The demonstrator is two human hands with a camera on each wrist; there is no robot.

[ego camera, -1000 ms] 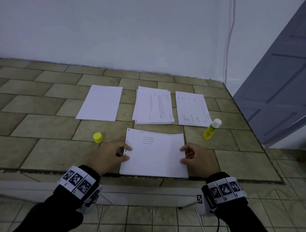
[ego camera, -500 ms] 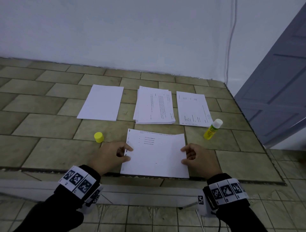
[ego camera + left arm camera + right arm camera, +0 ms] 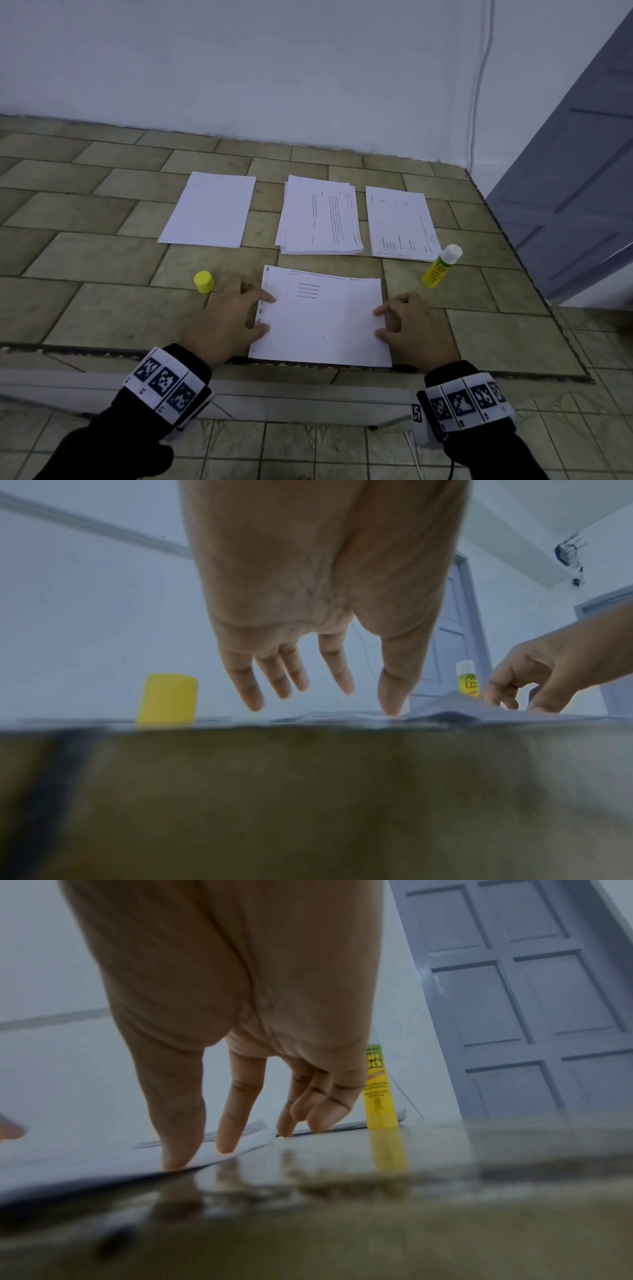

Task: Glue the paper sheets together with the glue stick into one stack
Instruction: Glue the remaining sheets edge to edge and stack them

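From the head camera I see both hands flat on a printed sheet [image 3: 322, 322] at the lower centre of the tiled surface [image 3: 85, 260]: my left hand [image 3: 229, 315] presses its left edge, my right hand [image 3: 411, 325] its right edge, fingers extended, gripping nothing. The left wrist view shows the sheet's edge lifted slightly. The glue stick [image 3: 440, 265] stands uncapped at right, its yellow cap [image 3: 203, 282] at left. Three paper piles [image 3: 320, 216] lie beyond.
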